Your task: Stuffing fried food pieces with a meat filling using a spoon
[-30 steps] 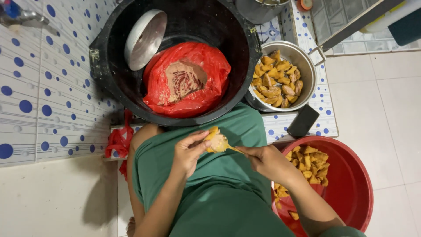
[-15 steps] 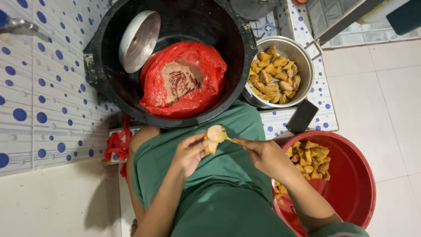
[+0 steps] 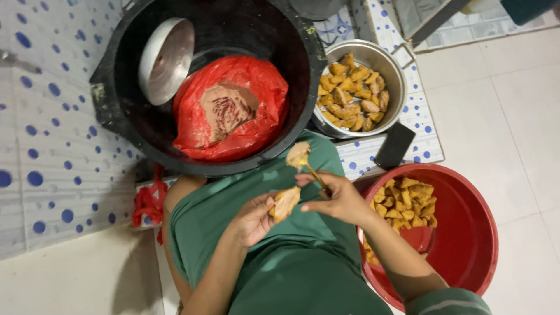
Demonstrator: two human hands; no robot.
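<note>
Holding a golden fried piece (image 3: 285, 202) above the lap, the left hand (image 3: 255, 218) has its fingers curled closed around it. The right hand (image 3: 340, 198), just beside, is clamped on a thin spoon (image 3: 310, 167) whose raised end carries a lump of filling (image 3: 298, 155). To the right sits a red basin (image 3: 466, 245) of similar pieces; a metal pot (image 3: 392, 64) holds more. Ahead, a black tub (image 3: 291, 41) contains a red bag (image 3: 256, 111) and a metal lid (image 3: 166, 58). A dark phone (image 3: 395, 145) lies between pot and basin.

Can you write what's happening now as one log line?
left hand: holds tofu puff | right hand: holds spoon with filling | red basin: more puffs
</note>
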